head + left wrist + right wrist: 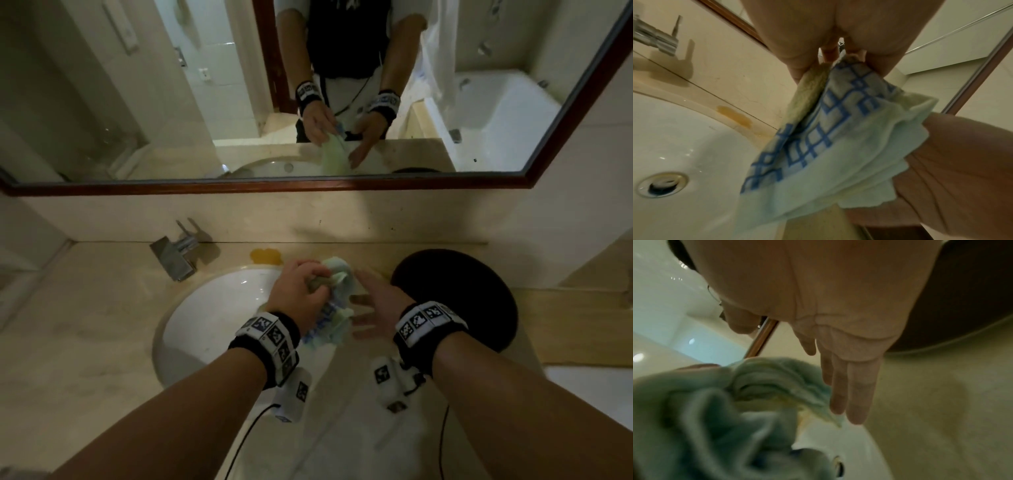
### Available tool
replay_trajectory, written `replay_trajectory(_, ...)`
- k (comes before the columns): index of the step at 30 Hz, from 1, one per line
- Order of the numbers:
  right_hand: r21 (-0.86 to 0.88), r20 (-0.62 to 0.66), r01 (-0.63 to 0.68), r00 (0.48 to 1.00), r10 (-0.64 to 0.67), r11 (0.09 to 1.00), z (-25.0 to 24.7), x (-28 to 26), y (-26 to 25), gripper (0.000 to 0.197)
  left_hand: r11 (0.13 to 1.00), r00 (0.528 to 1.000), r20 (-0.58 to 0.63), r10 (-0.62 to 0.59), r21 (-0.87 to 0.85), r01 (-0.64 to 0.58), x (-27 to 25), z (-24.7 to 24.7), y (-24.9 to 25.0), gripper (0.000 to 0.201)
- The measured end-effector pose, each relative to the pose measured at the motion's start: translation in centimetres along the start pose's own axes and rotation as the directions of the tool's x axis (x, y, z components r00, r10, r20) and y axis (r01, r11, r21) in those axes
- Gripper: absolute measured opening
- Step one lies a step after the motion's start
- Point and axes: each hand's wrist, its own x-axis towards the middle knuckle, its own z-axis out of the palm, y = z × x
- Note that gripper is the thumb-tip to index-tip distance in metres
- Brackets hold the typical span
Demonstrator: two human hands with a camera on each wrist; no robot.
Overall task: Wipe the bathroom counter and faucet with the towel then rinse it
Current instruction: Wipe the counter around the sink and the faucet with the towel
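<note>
Your left hand [297, 291] grips towel [334, 308] over sink [205, 308]; right hand [376, 301] splayed, empty. Orange spill [266, 256] on counter [85, 308] unwiped, rinse pending.

I see a wood-framed mirror [342, 183] on the wall above the backsplash, and in its glass a white bathtub [496, 106] and pale wall tiles. A dark round object [459, 298] lies to my right, what it is I cannot tell. A yellow-orange stain [265, 257] marks the stone just behind the white basin [205, 308], whose drain [661, 185] is metal-rimmed
</note>
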Motion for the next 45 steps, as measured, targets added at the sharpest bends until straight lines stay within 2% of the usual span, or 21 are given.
replay_trajectory(3, 0.124, 0.082, 0.07, 0.993, -0.081, 0.99, 2.0, 1.2, -0.2, 0.055, 0.996, 0.999, 0.0, 0.033, -0.084, -0.033, -0.4, 0.5, -0.2, 0.036)
replay_trajectory(5, 0.144, 0.081, 0.114, 0.989, -0.127, 0.983, 2.7, 1.7, -0.4, 0.047, 0.993, 1.0, 0.017, 0.014, -0.117, -0.012, -0.5, 1.0, -1.1, 0.047)
replay_trajectory(7, 0.144, 0.089, 0.099, 0.99, -0.113, 0.985, 2.9, 2.6, -0.4, 0.034, 0.992, 0.998, 0.055, -0.032, -0.117, 0.038, -0.2, 1.1, -2.0, 0.058)
replay_trajectory(9, 0.14, 0.076, 0.06, 0.995, -0.071, 0.988, 3.0, 3.5, -0.9, 0.037, 0.989, 0.995, 0.065, -0.073, -0.122, 0.081, 0.5, 0.7, -2.7, 0.071)
replay_trajectory(10, 0.121, 0.043, 0.036, 0.998, -0.042, 0.992, 3.1, 4.1, -1.3, 0.039, 0.991, 0.996, 0.054, -0.076, -0.106, 0.081, 0.9, 0.5, -3.0, 0.076)
replay_trajectory(13, 0.016, -0.242, 0.027, 0.97, -0.022, 1.0, 2.4, 7.8, -3.2, 0.047, 0.999, 0.998, 0.042, -0.038, 0.02, 0.037, 2.7, 0.1, -3.6, 0.078)
replay_trajectory(15, -0.257, -0.317, 0.055, 0.938, -0.138, 0.965, 2.2, 8.3, -5.6, 0.052, 0.988, 0.995, 0.095, 0.0, 0.155, -0.015, 3.5, 0.3, -4.5, 0.069)
replay_trajectory(17, -0.593, -0.336, -0.022, 0.915, -0.222, 0.805, 2.0, 7.8, -7.7, 0.044, 0.959, 0.978, 0.189, 0.087, 0.251, -0.133, 4.1, 1.2, -5.6, 0.055)
replay_trajectory(18, -0.736, -0.312, -0.073, 0.919, -0.241, 0.673, 1.6, 8.3, -8.5, 0.042, 0.945, 0.963, 0.236, 0.134, 0.263, -0.196, 4.6, 1.9, -6.3, 0.048)
replay_trajectory(20, -0.894, -0.249, -0.113, 0.93, -0.271, 0.433, 1.8, 9.0, -9.3, 0.041, 0.915, 0.929, 0.318, 0.189, 0.288, -0.284, 5.7, 3.8, -7.3, 0.047)
replay_trajectory(22, -0.955, -0.183, -0.1, 0.94, -0.288, 0.281, 2.0, 10.7, -8.7, 0.036, 0.89, 0.901, 0.401, 0.169, 0.33, -0.313, 7.0, 5.6, -7.8, 0.054)
replay_trajectory(23, -0.955, -0.182, -0.103, 0.944, -0.274, 0.28, 2.1, 11.9, -8.2, 0.034, 0.885, 0.885, 0.448, 0.127, 0.352, -0.306, 7.6, 6.4, -8.0, 0.057)
replay_trajectory(24, -0.935, -0.204, -0.115, 0.949, -0.24, 0.336, 2.2, 12.8, -7.6, 0.038, 0.877, 0.866, 0.493, 0.087, 0.375, -0.301, 8.2, 7.1, -8.3, 0.06)
replay_trajectory(26, -0.854, -0.272, -0.162, 0.949, -0.158, 0.495, 2.4, 14.4, -6.6, 0.063, 0.857, 0.839, 0.542, 0.057, 0.404, -0.319, 9.1, 8.4, -8.9, 0.067)
replay_trajectory(27, -0.822, -0.302, -0.184, 0.943, -0.139, 0.539, 2.6, 15.2, -6.2, 0.072, 0.844, 0.836, 0.544, 0.066, 0.416, -0.338, 9.4, 8.8, -9.1, 0.07)
replay_trajectory(29, -0.8, -0.324, -0.198, 0.937, -0.129, 0.567, 2.8, 16.6, -5.8, 0.076, 0.841, 0.832, 0.547, 0.086, 0.408, -0.355, 10.0, 9.3, -10.0, 0.071)
replay_trajectory(31, -0.805, -0.317, -0.183, 0.936, -0.149, 0.565, 3.1, 17.7, -6.1, 0.073, 0.86, 0.831, 0.543, 0.12, 0.36, -0.36, 10.7, 9.5, -11.2, 0.077)
replay_trajectory(34, -0.838, -0.303, -0.168, 0.935, -0.186, 0.52, 3.3, 18.8, -6.9, 0.06, 0.865, 0.856, 0.455, 0.246, 0.294, -0.406, 11.9, 9.2, -12.9, 0.086)
replay_trajectory(37, -0.872, -0.277, -0.144, 0.933, -0.228, 0.468, 3.9, 20.0, -7.4, 0.049, 0.936, 0.888, 0.415, 0.2, 0.187, -0.298, 12.5, 8.1, -13.9, 0.083)
replay_trajectory(40, -0.903, -0.235, -0.113, 0.938, -0.255, 0.415, 5.4, 20.6, -7.7, 0.046, 0.917, 0.9, 0.34, 0.272, 0.192, -0.35, 12.5, 7.9, -15.3, 0.091)
replay_trajectory(45, -0.926, -0.138, -0.034, 0.958, -0.252, 0.377, 8.4, 21.3, -7.1, 0.048, 0.955, 0.945, 0.287, 0.156, 0.201, -0.219, 10.9, 7.0, -16.9, 0.092)
